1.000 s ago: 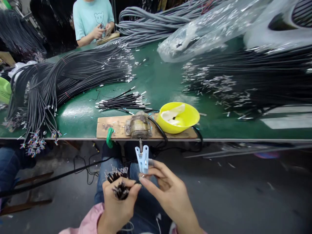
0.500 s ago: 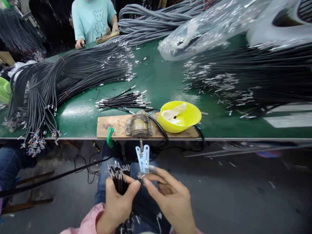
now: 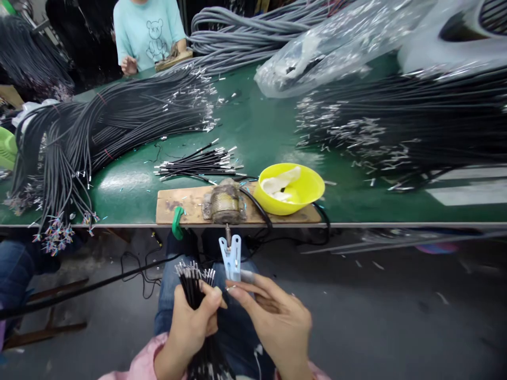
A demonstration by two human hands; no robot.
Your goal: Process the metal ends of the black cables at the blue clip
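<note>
My left hand is wrapped round a bundle of thin black wires with stripped metal ends pointing up, held over my lap. My right hand is beside it with thumb and forefinger pinched together near the bundle's top; whether a single wire is between them I cannot make out. Just above my fingers a pale blue plastic clip hangs below a small motor-like device on a wooden board clamped to the table edge. A yellow bowl sits on the board's right end.
The green table carries a small pile of short black wires, big black cable bundles at left and right, grey cables and plastic bags. A person in a teal shirt works across the table.
My left hand has turned the wire bundle upright and raised it slightly. My right hand's pinch has shifted closer to the bundle. The person opposite has moved their hands.
</note>
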